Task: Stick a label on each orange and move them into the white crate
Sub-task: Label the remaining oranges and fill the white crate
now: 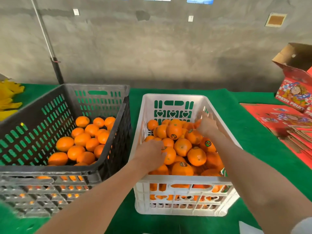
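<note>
The white crate (182, 180) stands right of centre on the green cloth, piled with oranges (196, 157); several show round dark labels (208, 143). My left hand (150, 153) is inside its near left part, fingers curled round a labelled orange (170, 157) on the pile. My right hand (206, 124) is blurred, reaching over the far right of the pile with fingers spread and straight; I cannot tell whether it touches an orange. The black crate (50, 171) on the left holds unlabelled oranges (82, 139).
Red fruit cartons (293, 95) and flattened ones (283, 119) lie at the right. Yellow gloves (8, 98) sit at the far left edge. A pole (56, 68) leans behind the black crate, against a grey wall. A green-and-white scrap (223, 172) pokes up at the white crate's near right corner.
</note>
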{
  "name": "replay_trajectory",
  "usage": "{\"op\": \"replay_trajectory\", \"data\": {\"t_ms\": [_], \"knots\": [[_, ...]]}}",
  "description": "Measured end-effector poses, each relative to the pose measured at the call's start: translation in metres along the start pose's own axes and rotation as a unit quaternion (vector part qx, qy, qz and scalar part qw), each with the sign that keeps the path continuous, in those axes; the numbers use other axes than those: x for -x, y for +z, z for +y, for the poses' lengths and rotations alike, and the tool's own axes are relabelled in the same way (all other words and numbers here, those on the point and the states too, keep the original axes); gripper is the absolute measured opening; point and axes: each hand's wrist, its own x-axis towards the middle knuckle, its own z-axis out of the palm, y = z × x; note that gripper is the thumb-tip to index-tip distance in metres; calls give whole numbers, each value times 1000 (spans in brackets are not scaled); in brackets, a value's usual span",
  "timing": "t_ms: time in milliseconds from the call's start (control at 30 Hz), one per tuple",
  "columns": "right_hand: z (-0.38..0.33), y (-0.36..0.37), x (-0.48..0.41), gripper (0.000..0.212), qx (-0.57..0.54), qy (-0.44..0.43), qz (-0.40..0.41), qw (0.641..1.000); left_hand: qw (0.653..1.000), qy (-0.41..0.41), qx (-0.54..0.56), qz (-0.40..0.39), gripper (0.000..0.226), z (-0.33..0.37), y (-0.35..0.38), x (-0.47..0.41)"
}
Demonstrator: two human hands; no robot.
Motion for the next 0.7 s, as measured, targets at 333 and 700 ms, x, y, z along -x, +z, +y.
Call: {"op": "replay_trajectory", "data": {"t_ms": [333, 700], "knots": [[-49, -19, 239, 21, -305, -431, -54, 847, 993, 26, 93, 74, 13, 0, -19, 25], [-3, 138, 286, 35, 142, -229, -312, 911, 925, 101, 233, 284, 15, -13, -6, 134]]}}
